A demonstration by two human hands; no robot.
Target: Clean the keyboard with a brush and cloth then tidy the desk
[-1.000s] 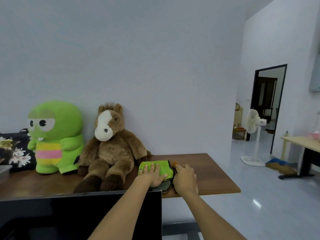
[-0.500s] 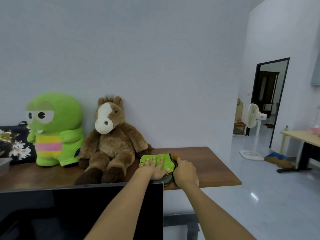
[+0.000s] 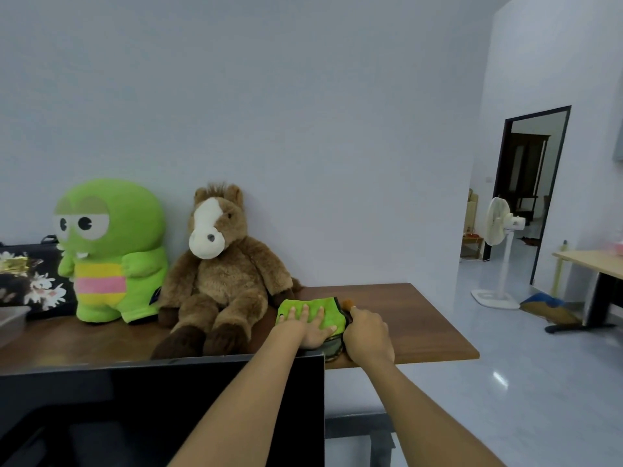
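A folded green cloth (image 3: 328,308) lies on the brown desk (image 3: 421,318), just right of the brown horse plush. My left hand (image 3: 308,326) rests flat on the cloth, fingers spread. My right hand (image 3: 369,335) is curled beside the cloth's right edge, over a dark object partly tucked under the cloth. An orange-brown tip, perhaps brush bristles (image 3: 348,303), sticks out just beyond that hand. What the right hand grips is hidden. No keyboard is in view.
A black monitor (image 3: 161,406) fills the lower left and hides the desk's front. A green plush (image 3: 111,251) and brown horse plush (image 3: 219,274) sit against the wall, with a black floral bag (image 3: 30,281) at the far left. A white fan (image 3: 499,254) stands by the doorway.
The view has tilted slightly, so everything sits lower in the frame. Both hands stay at the cloth with almost no movement.
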